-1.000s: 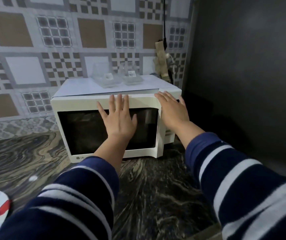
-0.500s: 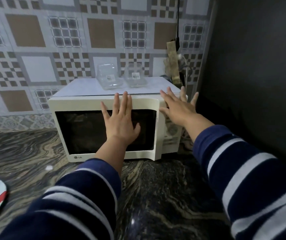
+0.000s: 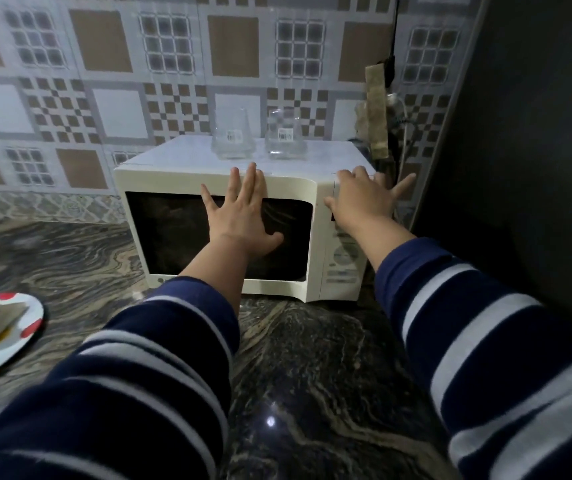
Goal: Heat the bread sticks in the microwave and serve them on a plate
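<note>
Cream microwave [image 3: 187,181] (door shut) under flat left fingers [image 3: 250,181].

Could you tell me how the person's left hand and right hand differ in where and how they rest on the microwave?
The left hand lies flat on the dark door window, fingers together pointing up; the right hand rests at the top right corner above the control panel, fingers spread. Both are open, holding nothing, on the microwave.

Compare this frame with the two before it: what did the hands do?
The right hand slid from the door's right edge onto the top right corner of the microwave, fingers spread. The left hand stayed flat on the door, which remained closed. Nothing was gripped or released.
</note>
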Demonstrator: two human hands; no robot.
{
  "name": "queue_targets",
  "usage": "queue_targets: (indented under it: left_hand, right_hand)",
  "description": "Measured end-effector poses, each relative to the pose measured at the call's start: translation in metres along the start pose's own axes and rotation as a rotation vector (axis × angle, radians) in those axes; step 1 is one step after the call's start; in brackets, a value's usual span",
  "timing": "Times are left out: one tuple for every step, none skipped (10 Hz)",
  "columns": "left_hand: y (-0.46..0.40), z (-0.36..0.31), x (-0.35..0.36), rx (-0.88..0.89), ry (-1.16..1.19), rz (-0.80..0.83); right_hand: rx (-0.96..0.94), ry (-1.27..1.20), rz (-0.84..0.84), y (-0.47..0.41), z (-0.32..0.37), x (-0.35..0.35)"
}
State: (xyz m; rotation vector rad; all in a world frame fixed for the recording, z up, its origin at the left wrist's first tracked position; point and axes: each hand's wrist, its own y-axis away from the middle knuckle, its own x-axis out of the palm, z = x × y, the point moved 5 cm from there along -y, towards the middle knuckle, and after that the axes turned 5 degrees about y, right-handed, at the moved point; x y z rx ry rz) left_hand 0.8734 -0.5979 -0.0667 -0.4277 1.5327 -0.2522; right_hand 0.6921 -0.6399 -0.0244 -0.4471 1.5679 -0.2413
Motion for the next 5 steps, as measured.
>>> queue_targets:
  left_hand:
    - [-0.001,-0.003,-0.005,-0.014,0.008,0.053]
    - [0.000,-0.003,-0.016,-0.012,0.011,0.111]
    - [0.005,-0.001,-0.024,0.013,-0.005,0.161]
    - [0.024,0.001,-0.038,0.015,0.075,0.171]
    - [0.068,-0.002,-0.040,0.086,0.167,0.123]
  right_hand:
    - [0.009,-0.008,-0.048,0.003,0.003,0.003]
    - [-0.013,-0.044,-0.015,0.009,0.000,0.008]
    - [-0.037,-0.017,0.074,0.012,-0.002,0.011]
    - [-0.033,-0.036,0.163,0.035,0.000,0.001]
    - [-0.096,-0.103,0.132,0.080,0.012,-0.005]
